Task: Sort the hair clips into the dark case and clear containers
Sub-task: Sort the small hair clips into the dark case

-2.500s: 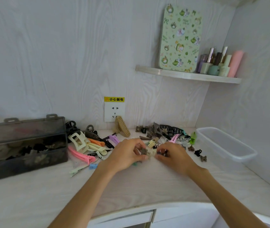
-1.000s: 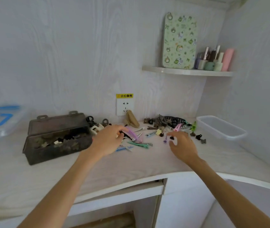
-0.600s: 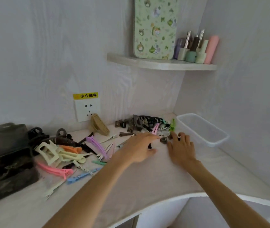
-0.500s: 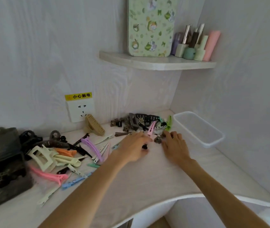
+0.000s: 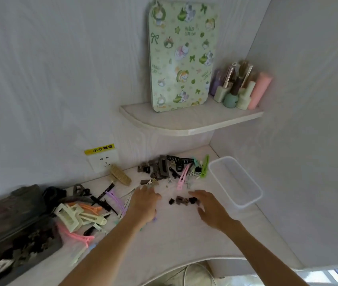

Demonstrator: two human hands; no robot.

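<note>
Hair clips lie scattered over the white desk. A few small dark clips (image 5: pixel 182 200) sit between my hands. My left hand (image 5: pixel 144 204) lies palm down on the desk with fingers spread, holding nothing. My right hand (image 5: pixel 209 207) hovers just right of the small dark clips, fingers loosely bent and empty. A pile of dark and pastel clips (image 5: pixel 172 168) sits at the back, with a long pink clip (image 5: pixel 182 178) at its front. Large cream and pink clips (image 5: pixel 75 219) lie at the left beside the dark case (image 5: pixel 9 230). A clear container (image 5: pixel 236 180) stands empty at the right.
A wall socket (image 5: pixel 102 159) with a yellow label is behind the clips. A corner shelf (image 5: pixel 188 120) above holds a green patterned board and several small bottles (image 5: pixel 238 89). The desk's curved front edge (image 5: pixel 184 263) is near me.
The view has swung up and right. Both hands have stayed over the desk's middle; the small dark clips now lie exposed between them, and my fingers have drawn back from the rear pile.
</note>
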